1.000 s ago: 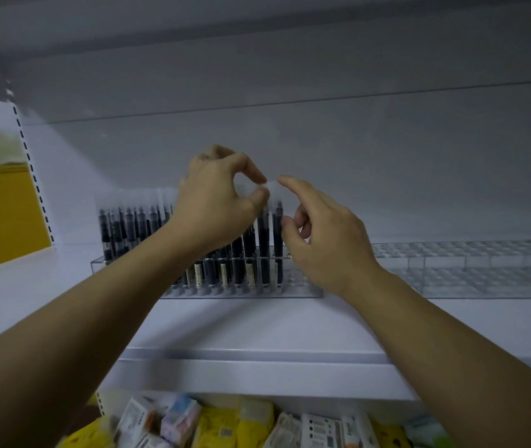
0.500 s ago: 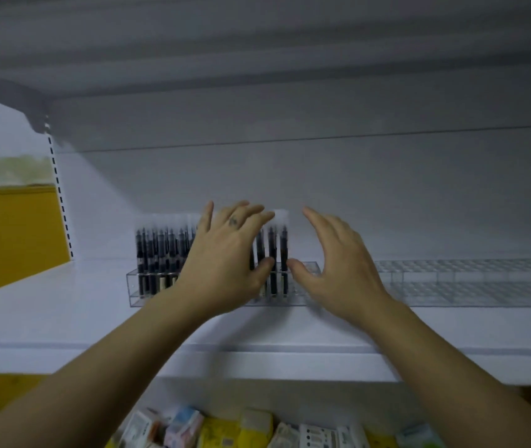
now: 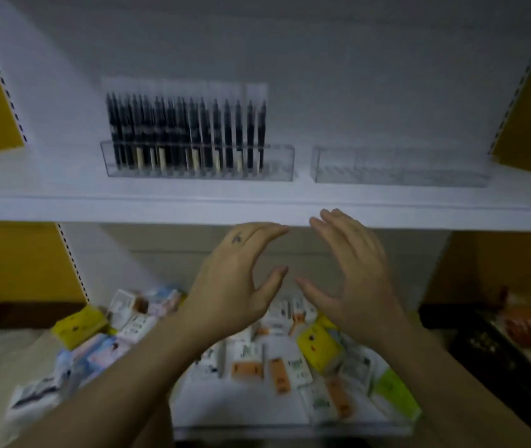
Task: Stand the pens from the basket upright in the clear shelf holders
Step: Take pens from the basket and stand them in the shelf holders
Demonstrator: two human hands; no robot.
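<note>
White shelf (image 3: 257, 202) carries two clear holders (image 3: 197, 163), one pen-filled.

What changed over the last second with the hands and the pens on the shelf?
The left hand let go of the pens it pinched at; it and the right hand drew back and down below the shelf edge, open and holding nothing. The pens remain upright in the left holder; the right holder remains without pens.
</note>
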